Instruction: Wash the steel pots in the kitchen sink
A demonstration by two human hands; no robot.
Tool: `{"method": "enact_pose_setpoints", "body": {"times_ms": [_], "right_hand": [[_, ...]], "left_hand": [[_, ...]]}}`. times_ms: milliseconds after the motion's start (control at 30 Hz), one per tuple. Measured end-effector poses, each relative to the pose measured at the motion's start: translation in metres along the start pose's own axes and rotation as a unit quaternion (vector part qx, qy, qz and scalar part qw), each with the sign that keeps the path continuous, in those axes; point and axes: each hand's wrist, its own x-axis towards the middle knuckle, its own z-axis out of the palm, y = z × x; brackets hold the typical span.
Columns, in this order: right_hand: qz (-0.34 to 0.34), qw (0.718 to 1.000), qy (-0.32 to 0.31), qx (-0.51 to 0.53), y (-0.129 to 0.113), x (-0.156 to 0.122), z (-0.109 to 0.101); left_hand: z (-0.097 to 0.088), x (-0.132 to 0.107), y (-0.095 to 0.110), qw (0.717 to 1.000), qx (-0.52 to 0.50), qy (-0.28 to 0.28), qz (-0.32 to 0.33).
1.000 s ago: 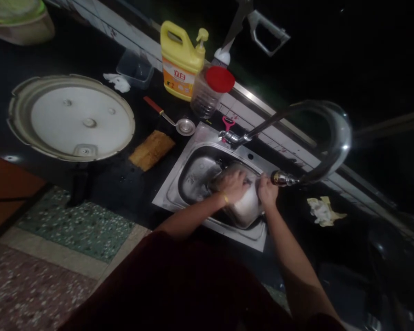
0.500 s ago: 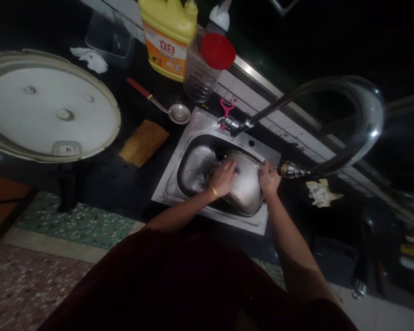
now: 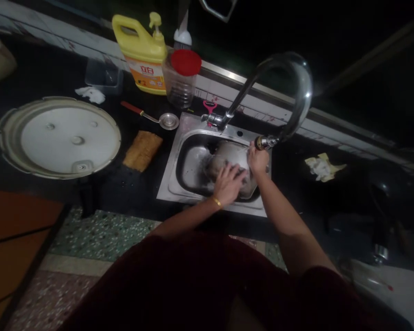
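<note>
A steel pot (image 3: 227,158) lies in the small steel sink (image 3: 179,184), under the outlet of the curved tap (image 3: 290,78). My left hand (image 3: 227,184) rests on the pot with fingers spread, a gold bangle at the wrist. My right hand (image 3: 258,161) is closed on the pot's right rim, just below the tap's nozzle. What lies under the left palm is hidden.
On the dark counter left of the sink lie a yellow-brown sponge (image 3: 142,150), a red-handled ladle (image 3: 158,119) and a large round lid (image 3: 60,137). A yellow detergent jug (image 3: 141,55) and a red-capped clear jar (image 3: 181,78) stand behind. A crumpled cloth (image 3: 322,166) lies right.
The view has swung, so the sink sits more centrally. My left hand has slid down the pot toward me and spread out. My right hand stays on the rim.
</note>
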Motion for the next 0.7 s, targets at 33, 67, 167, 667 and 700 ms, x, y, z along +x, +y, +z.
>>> {"method": "enact_pose_setpoints", "body": {"times_ms": [33,67,167,667,700], "right_hand": [[0.005,1.0,-0.002,-0.004,0.001,-0.003,-0.003],[0.0,1.0,-0.004,-0.003,0.003,-0.007,-0.005],[-0.041,0.999,-0.014,0.017,0.015,-0.021,-0.013],[-0.023,0.997,-0.029,0.061,-0.003,-0.01,-0.012],[-0.025,0.997,-0.031,0.063,-0.005,-0.009,-0.012]], "left_hand": [[0.0,-0.004,0.003,1.0,0.016,-0.003,0.018],[-0.001,-0.005,0.0,1.0,0.027,-0.004,-0.001],[-0.008,0.002,-0.024,0.985,0.043,-0.001,-0.169],[0.003,0.01,-0.019,0.997,0.032,0.044,-0.053],[0.008,0.002,-0.015,0.998,0.04,0.044,-0.025]]}}
